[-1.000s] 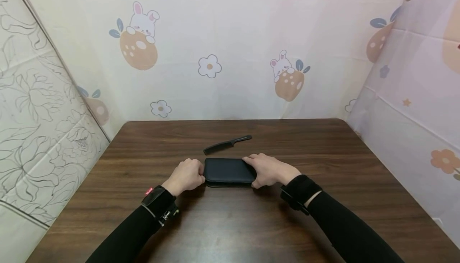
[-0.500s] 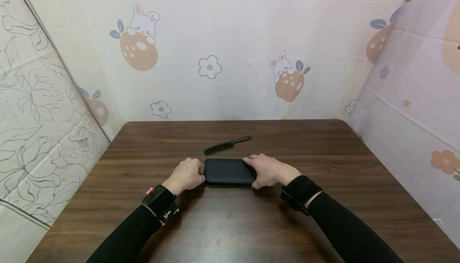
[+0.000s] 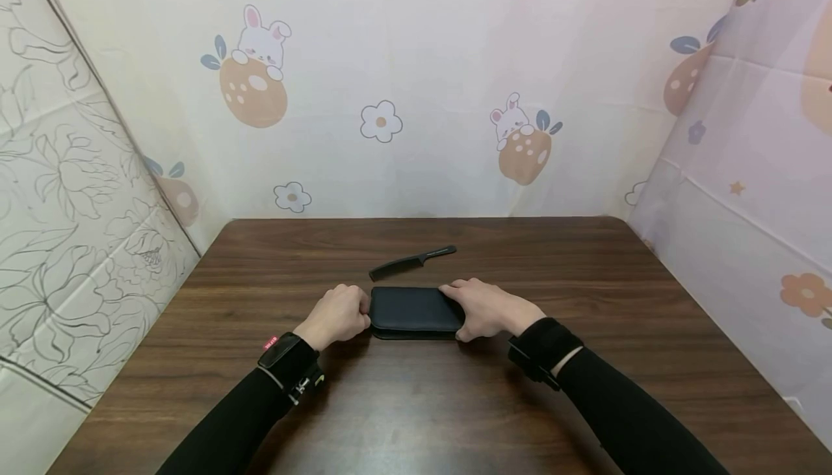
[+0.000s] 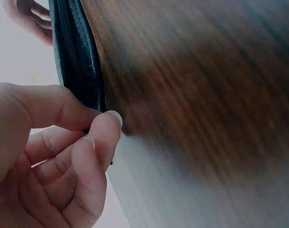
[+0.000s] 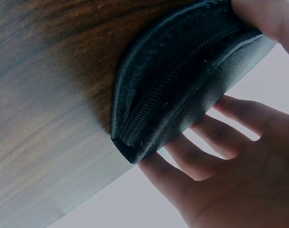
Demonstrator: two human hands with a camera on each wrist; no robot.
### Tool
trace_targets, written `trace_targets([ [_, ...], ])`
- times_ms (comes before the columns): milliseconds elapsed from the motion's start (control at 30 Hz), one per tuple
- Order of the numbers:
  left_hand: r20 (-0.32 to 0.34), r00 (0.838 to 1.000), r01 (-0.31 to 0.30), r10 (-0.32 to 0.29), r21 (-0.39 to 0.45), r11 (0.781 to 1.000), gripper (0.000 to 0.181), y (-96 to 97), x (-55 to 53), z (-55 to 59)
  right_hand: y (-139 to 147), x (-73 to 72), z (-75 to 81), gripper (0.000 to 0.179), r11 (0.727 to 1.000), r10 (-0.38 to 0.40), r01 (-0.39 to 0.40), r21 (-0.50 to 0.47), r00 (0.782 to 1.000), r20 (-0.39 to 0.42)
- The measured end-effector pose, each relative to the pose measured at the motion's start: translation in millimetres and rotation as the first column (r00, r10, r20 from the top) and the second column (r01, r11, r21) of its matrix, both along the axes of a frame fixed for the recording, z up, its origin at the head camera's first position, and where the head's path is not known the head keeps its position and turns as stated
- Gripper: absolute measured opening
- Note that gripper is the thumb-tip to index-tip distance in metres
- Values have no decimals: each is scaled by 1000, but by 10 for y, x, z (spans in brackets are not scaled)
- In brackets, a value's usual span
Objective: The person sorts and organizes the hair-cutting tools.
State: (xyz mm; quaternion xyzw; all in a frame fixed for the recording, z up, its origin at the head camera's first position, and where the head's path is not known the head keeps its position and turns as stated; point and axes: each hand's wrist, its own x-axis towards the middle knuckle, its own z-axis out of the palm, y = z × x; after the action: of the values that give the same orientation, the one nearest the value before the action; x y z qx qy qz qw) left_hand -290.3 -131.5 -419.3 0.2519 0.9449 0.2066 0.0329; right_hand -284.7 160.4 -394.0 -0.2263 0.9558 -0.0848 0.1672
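Note:
A black zip wallet (image 3: 409,309) lies flat on the table in the head view, its long side facing me. My left hand (image 3: 336,314) is at the wallet's left end. In the left wrist view its thumb and index finger pinch at the end of the zip of the wallet (image 4: 70,42); whether they hold a pull tab is hidden. My right hand (image 3: 487,307) grips the right end. The right wrist view shows fingers on one side of the wallet (image 5: 182,80) and the thumb on the other. The zip teeth look closed along that stretch.
A black comb (image 3: 399,266) with a handle lies just beyond the wallet, slanting up to the right. All of it rests on a dark wood table (image 3: 416,403). Patterned curtains (image 3: 390,63) hang behind and at both sides.

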Motion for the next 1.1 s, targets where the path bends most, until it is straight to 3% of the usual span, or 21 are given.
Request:
trace_targets([
  [300,-23,999,30,-29,24,999,49,-21,9,-10,9,0,-37,85,1000,12,-12,1,1000,0],
  [700,-22,1000,-7,8,13,1000,42,-18,-32,-32,14,-16,-15,86,1000,12,-12,0,1000,-14],
  [1100,-31,999,-7,8,20,1000,48,-24,-87,-46,13,-12,-21,85,1000,12,-12,4,1000,-11],
])
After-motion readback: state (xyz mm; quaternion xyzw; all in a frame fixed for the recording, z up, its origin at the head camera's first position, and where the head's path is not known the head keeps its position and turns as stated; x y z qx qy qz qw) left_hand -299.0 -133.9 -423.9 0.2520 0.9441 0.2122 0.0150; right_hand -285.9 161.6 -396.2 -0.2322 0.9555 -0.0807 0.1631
